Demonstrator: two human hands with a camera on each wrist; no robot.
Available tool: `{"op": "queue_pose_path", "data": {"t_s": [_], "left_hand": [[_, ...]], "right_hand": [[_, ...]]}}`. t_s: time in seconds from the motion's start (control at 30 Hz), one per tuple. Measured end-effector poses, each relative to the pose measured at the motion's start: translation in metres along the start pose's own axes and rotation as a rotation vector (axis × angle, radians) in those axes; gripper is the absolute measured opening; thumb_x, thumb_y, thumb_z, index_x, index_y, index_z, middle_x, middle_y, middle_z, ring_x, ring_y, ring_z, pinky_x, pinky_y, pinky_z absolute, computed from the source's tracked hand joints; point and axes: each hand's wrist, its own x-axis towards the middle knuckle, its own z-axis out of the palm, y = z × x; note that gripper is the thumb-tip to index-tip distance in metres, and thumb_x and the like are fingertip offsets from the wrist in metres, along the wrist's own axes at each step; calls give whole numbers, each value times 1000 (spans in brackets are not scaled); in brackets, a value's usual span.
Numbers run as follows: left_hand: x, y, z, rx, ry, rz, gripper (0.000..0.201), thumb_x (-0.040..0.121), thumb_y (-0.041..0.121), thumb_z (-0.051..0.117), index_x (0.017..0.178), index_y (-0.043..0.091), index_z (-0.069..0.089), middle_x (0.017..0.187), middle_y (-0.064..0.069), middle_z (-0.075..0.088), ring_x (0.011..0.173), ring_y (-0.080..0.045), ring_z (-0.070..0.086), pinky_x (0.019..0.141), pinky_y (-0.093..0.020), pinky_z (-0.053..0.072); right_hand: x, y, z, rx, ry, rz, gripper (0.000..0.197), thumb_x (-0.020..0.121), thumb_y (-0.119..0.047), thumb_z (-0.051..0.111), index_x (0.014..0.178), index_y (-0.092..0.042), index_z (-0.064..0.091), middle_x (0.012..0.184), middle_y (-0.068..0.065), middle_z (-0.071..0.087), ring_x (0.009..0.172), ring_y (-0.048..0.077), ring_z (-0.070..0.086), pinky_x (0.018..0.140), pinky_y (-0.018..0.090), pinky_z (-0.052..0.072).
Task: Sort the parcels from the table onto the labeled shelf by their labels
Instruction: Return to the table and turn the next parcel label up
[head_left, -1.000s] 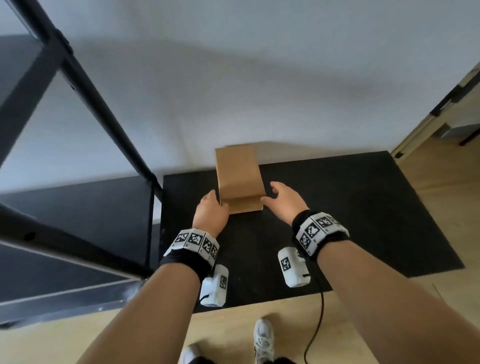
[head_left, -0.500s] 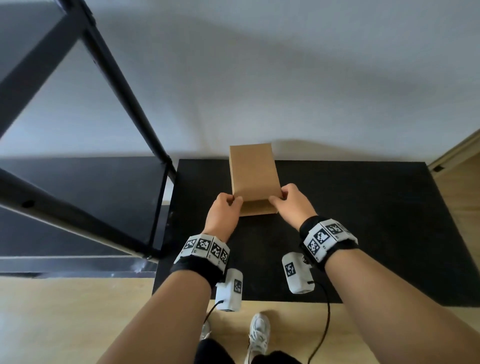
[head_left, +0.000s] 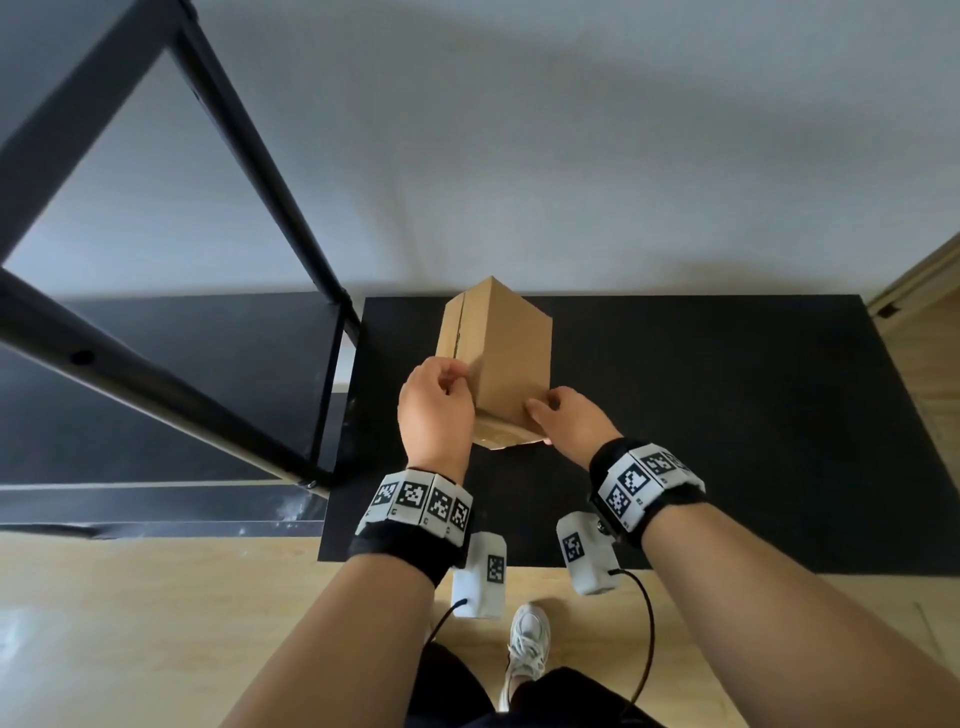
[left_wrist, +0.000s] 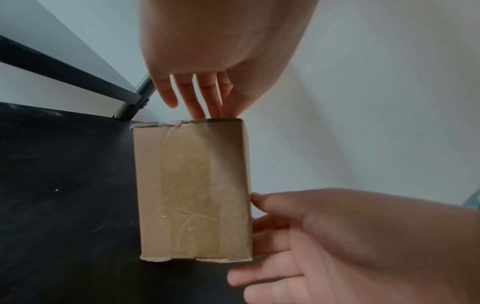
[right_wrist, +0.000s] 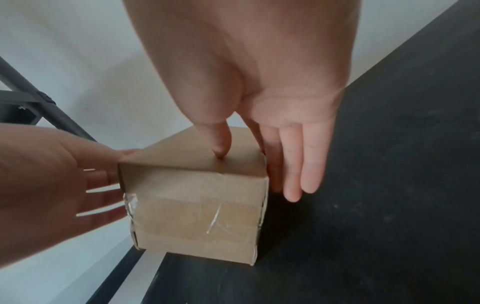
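Observation:
A plain brown cardboard parcel (head_left: 509, 353) with clear tape over its near end is tipped up on the black table (head_left: 727, 415), near its left end. My left hand (head_left: 436, 410) grips its left side with curled fingers. My right hand (head_left: 569, 426) holds its right near corner. In the right wrist view the right hand (right_wrist: 259, 72) has its thumb on the parcel's (right_wrist: 197, 216) upper face and fingers down the right side. The left wrist view shows left fingers (left_wrist: 197, 98) at the far edge of the parcel (left_wrist: 192, 185). No label shows.
A black metal shelf frame (head_left: 260, 156) stands right beside the table on the left, with a dark shelf board (head_left: 182, 389) at about table height. A white wall is behind. Wooden floor (head_left: 156, 623) and my shoe (head_left: 527, 649) are below.
The parcel lay flat on the table with my hands reaching its near end. Both hands have since taken hold of it and tipped it up so a long edge faces upward.

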Motion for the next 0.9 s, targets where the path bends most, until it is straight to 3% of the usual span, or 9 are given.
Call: {"op": "queue_pose_path", "data": {"t_s": [0.1, 0.2, 0.33, 0.47, 0.57, 0.7, 0.8, 0.9], "left_hand": [[1, 1, 0, 1, -31, 15, 21, 93, 12, 61, 113, 18, 66, 117, 0, 64, 110, -17, 61, 82, -24, 45], [4, 3, 3, -5, -61, -6, 43, 92, 22, 67, 133, 18, 58, 135, -2, 53, 122, -17, 53, 87, -24, 42], [3, 1, 15, 71, -251, -61, 63, 97, 30, 62, 153, 15, 38, 154, -6, 43, 139, -22, 45, 107, -35, 42], [0, 1, 25, 34, -326, -51, 47, 100, 27, 56, 145, 16, 50, 136, -3, 63, 122, -17, 60, 98, -33, 52], [0, 5, 22, 12, -256, -65, 40, 102, 26, 49, 140, 15, 56, 129, -1, 65, 113, -16, 62, 88, -27, 49], [4, 5, 12, 18, -98, -41, 31, 104, 23, 42, 122, 15, 66, 115, -1, 69, 93, -10, 58, 71, -22, 43], [6, 2, 5, 48, -9, -27, 25, 102, 26, 48, 112, 15, 69, 112, -1, 69, 96, -13, 62, 72, -22, 44], [6, -2, 4, 51, -13, -28, 24, 101, 25, 52, 111, 13, 70, 114, -4, 69, 102, -18, 64, 76, -24, 47]], "right_hand": [[0, 4, -2, -9, 70, -32, 47, 97, -35, 51, 136, -8, 48, 131, 13, 57, 116, 29, 57, 92, 35, 43], [0, 4, -9, 71, 197, -98, 49, 96, -31, 54, 140, -12, 45, 135, 13, 53, 119, 29, 56, 96, 37, 45], [-3, -2, -20, 160, 258, -119, 49, 101, -36, 42, 145, -14, 42, 140, 7, 53, 124, 24, 54, 98, 34, 43], [-2, 1, -24, 145, 232, -111, 48, 101, -31, 44, 146, -15, 38, 137, 7, 56, 120, 24, 57, 89, 29, 44], [-2, 3, -23, 133, 201, -120, 46, 101, -28, 45, 145, -15, 39, 134, 7, 58, 118, 23, 58, 86, 26, 43], [-1, 0, -15, 141, 132, -151, 44, 102, -27, 44, 144, -14, 41, 135, 6, 58, 122, 24, 56, 91, 29, 42], [2, 1, -6, 73, 52, -181, 43, 102, -26, 43, 142, -10, 43, 135, 10, 58, 122, 27, 56, 99, 35, 44], [1, 4, -2, 27, 10, -164, 48, 103, -25, 41, 147, -8, 36, 140, 13, 53, 126, 28, 52, 103, 36, 41]]}}
